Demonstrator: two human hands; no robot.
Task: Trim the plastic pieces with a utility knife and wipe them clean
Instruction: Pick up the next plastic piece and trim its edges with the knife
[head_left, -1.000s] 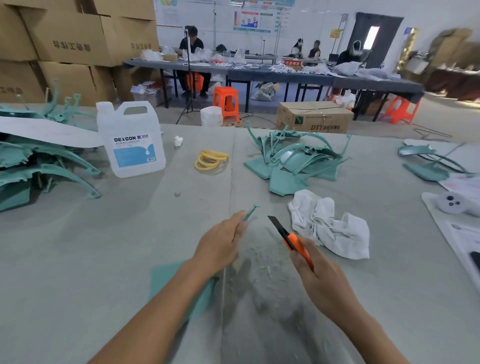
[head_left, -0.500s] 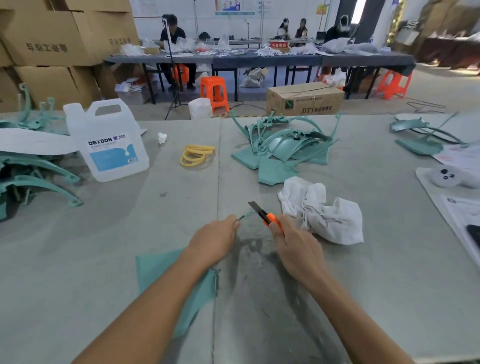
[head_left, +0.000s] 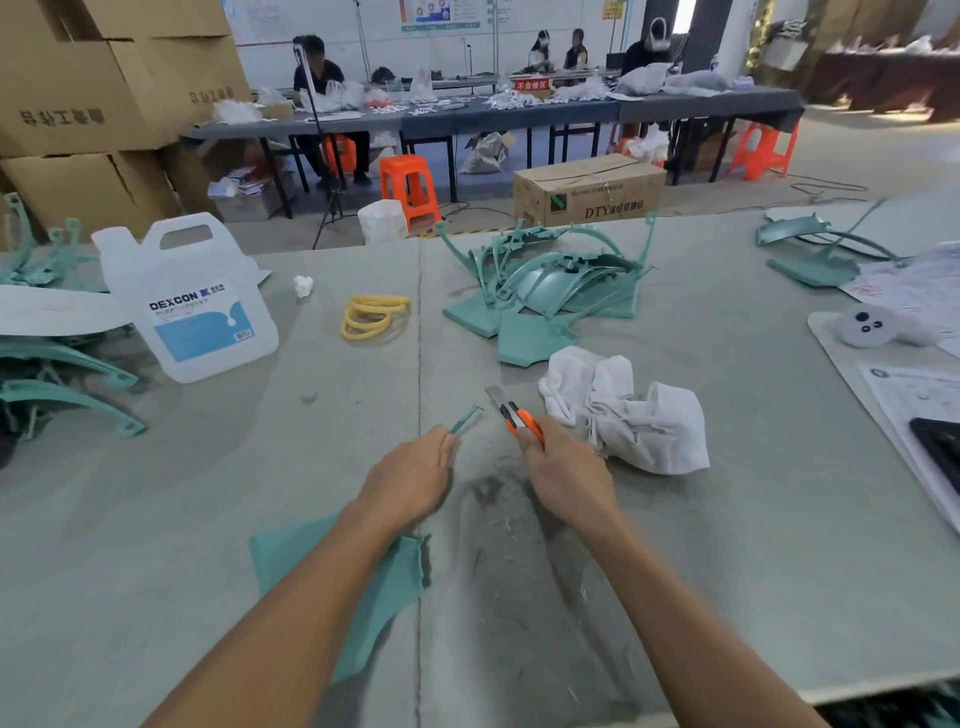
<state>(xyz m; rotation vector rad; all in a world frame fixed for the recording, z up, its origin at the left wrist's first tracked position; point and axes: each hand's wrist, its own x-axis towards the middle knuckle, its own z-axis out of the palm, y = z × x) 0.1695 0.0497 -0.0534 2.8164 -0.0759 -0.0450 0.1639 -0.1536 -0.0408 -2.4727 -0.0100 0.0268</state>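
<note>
My left hand (head_left: 410, 475) pinches a thin teal plastic strip (head_left: 466, 419) that points up and to the right. My right hand (head_left: 563, 475) grips an orange utility knife (head_left: 514, 415), its blade extended and a little to the right of the strip, not touching it. A crumpled white cloth (head_left: 626, 408) lies just right of the knife. A flat teal plastic piece (head_left: 389, 577) lies on the table under my left forearm. A heap of teal plastic pieces (head_left: 545, 291) sits beyond my hands.
A white DEXCON jug (head_left: 189, 299) stands at the left, with yellow rings (head_left: 371, 317) beside it. More teal parts are stacked at the far left (head_left: 57, 374) and far right (head_left: 815, 254). Papers and a white controller (head_left: 878, 327) lie at the right edge.
The knife came close to the strip half a second ago and now stands slightly apart from it again. The view has shifted; both hands keep their hold.
</note>
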